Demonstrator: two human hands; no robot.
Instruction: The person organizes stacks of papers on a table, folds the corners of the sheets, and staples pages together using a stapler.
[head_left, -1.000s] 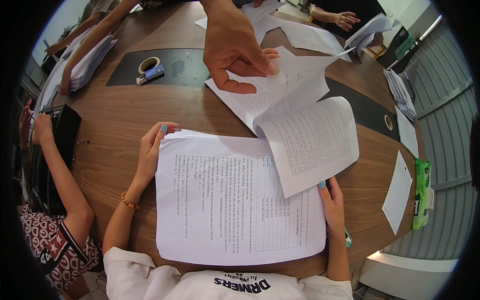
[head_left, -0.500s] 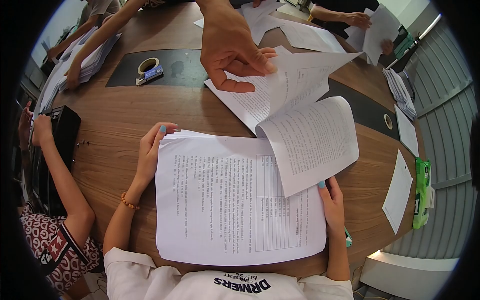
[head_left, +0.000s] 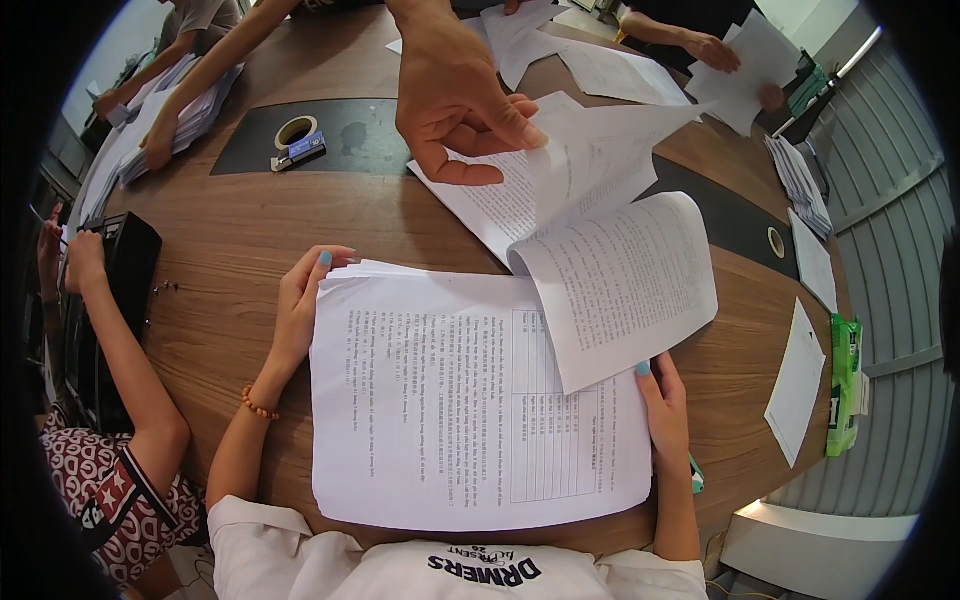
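Note:
A thick stack of printed sheets (head_left: 430, 400) lies in front of me, with rows of text and a table on its top page. My left hand (head_left: 302, 298) is closed on its upper left edge, thumb on top. At the right edge, my right hand (head_left: 664, 412) grips the same stack, thumb over the paper and fingers partly hidden. A curled printed sheet (head_left: 630, 270) overlaps the stack's upper right. Beyond it, a co-worker's hand (head_left: 460, 110) pinches a lifted page (head_left: 590, 160) above more printed sheets (head_left: 480, 205).
A tape roll (head_left: 297, 131) and a small blue box (head_left: 300, 150) sit on the dark inlay. Paper piles (head_left: 185, 120) stand far left, beside a black case (head_left: 120, 270). At right are another tape roll (head_left: 776, 242), a loose sheet (head_left: 797, 385) and a green packet (head_left: 845, 385).
The co-worker's hand has shifted slightly left with the lifted page. At the upper right, another person's papers have moved a little. My hands and the stack stay in place.

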